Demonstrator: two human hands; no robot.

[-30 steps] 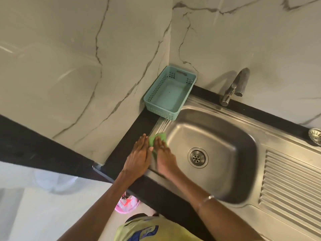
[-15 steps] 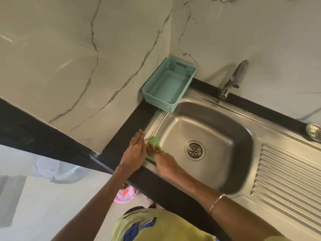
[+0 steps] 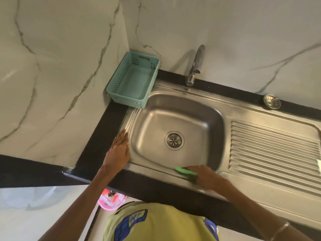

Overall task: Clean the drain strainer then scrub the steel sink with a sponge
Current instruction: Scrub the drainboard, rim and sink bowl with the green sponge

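Sink (image 3: 260, 117) front rim: R hand (image 3: 206, 176) moved sponge (image 3: 185, 170) there, gripping; L hand (image 3: 119, 150) flat.

Right hand (image 3: 205, 176) covers part of the sponge (image 3: 184, 171); its fingers are motion-blurred.

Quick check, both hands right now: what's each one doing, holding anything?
Left hand: open, fingers straight, resting flat on the left rim of the steel sink.
Right hand: presses the green sponge on the sink's front rim; finger curl too blurred to tell.

No legible text, label, brand or number anywhere — only a blurred blue print on the yellow shirt (image 3: 156, 223).
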